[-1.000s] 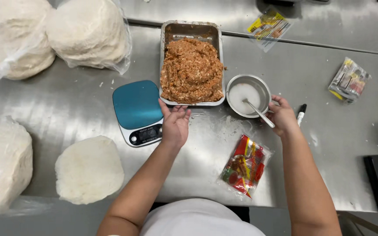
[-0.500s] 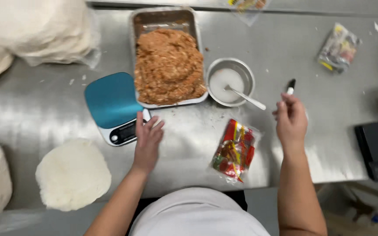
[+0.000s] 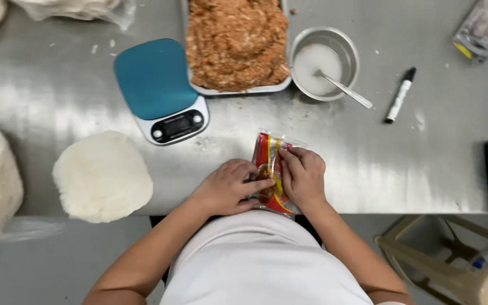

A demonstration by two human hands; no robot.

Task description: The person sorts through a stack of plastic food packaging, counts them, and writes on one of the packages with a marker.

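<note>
Both my left hand (image 3: pixel 227 186) and right hand (image 3: pixel 303 175) close on the red-and-yellow plastic packet (image 3: pixel 271 169) at the steel table's (image 3: pixel 368 164) near edge; I'd pinch its top firmly; pull evenly.

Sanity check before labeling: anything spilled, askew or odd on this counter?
Minor only: white specks and crumbs scattered on the steel table near the kitchen scale, and the black marker lies loose. Both hands, left and right, grip the red packet.
</note>
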